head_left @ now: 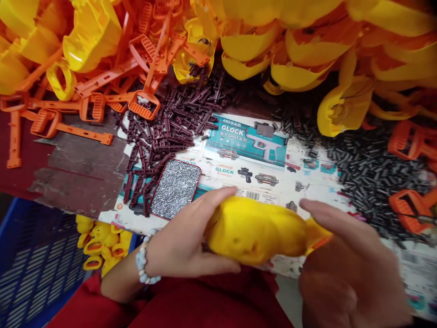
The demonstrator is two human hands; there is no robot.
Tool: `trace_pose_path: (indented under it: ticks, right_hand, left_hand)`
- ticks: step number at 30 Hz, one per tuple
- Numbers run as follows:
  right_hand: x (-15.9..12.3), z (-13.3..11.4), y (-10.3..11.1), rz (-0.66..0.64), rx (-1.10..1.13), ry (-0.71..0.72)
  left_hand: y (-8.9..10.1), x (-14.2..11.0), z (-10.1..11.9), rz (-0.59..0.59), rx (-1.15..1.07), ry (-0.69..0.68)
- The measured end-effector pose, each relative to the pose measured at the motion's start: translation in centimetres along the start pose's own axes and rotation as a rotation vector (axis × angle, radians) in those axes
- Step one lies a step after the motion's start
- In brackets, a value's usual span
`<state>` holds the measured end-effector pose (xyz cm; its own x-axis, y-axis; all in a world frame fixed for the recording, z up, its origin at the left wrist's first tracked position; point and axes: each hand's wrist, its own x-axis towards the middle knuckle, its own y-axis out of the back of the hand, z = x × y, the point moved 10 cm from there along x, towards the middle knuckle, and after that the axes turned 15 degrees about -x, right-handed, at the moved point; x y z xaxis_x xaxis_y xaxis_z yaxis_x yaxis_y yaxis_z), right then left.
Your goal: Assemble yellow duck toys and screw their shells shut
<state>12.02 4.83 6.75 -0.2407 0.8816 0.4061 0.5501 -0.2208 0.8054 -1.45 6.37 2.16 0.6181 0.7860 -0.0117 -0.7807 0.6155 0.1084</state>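
Note:
My left hand (191,241), with a beaded bracelet at the wrist, is closed around one end of a yellow plastic toy body (256,230). The thumb lies along its near side and the fingers go over its far side. Around the narrow right end of the toy, which shows some orange, is my right hand (351,264); it is blurred. One of its fingers stretches out above that end, while the others curl below it. Beyond the toy lies a printed cardboard sheet (246,193). Close to my left hand is a red-rimmed tray of small silvery pins (176,189).
Dark brown plastic strips (170,123) are heaped behind the tray. Small black cylinders (365,159) spread across the right. Orange handled strips (136,73) and yellow shells (297,59) pile up at the back. A blue crate (30,269) with yellow toy pieces (102,237) stands lower left.

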Motion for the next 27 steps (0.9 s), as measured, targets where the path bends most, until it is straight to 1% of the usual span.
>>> trace_pose_path:
  ticks: [2, 3, 4, 7, 8, 11, 13, 15, 16, 18, 21, 23, 27]
  right_hand:
    - [0.1, 0.1, -0.3, -0.039, -0.069, 0.012]
    - [0.1, -0.2, -0.5, -0.055, -0.098, 0.037]
    - [0.1, -0.6, -0.8, -0.056, -0.129, 0.052]
    - [0.0, -1.0, -0.7, 0.006, -0.169, 0.012]
    - [0.0, -1.0, -0.8, 0.01, -0.176, 0.002]
    - [0.0, -1.3, -0.7, 0.028, -0.183, 0.008]
    - [0.1, -1.5, -0.3, 0.077, -0.181, 0.029]
    - [0.2, -1.4, -0.1, 0.104, -0.186, 0.02]
    - [0.3, -1.2, -0.2, 0.098, -0.194, 0.0]
    - [0.4, -0.9, -0.5, 0.07, -0.216, -0.044]
    - [0.3, -0.7, -0.8, 0.04, -0.237, -0.067]
    - [0.2, -0.7, -0.8, 0.037, -0.236, -0.052]
    - [-0.1, -0.7, -0.8, 0.017, -0.21, -0.031]
  left_hand:
    - [-0.4, -0.1, 1.6, -0.015, -0.025, -0.184]
    - [-0.5, 0.0, 1.7, -0.01, -0.035, -0.228]
    - [-0.5, 0.1, 1.5, 0.012, -0.041, -0.24]
    - [-0.2, 0.5, 0.2, 0.14, -0.069, -0.224]
    - [-0.1, 0.6, -0.1, 0.18, -0.076, -0.22]
    - [-0.1, 0.7, -0.8, 0.267, -0.087, -0.163]
    - [0.2, 0.7, -0.7, 0.325, -0.071, -0.151]
    - [0.6, 0.6, 0.1, 0.37, -0.041, -0.211]
    - [0.8, 0.6, 0.6, 0.382, -0.025, -0.252]
    - [0.9, 0.6, 1.3, 0.39, 0.001, -0.309]
    - [0.8, 0.8, 1.5, 0.372, 0.017, -0.305]
    - [0.5, 0.8, 1.0, 0.337, 0.002, -0.259]
    - [-0.1, 0.6, -0.6, 0.287, -0.06, -0.11]
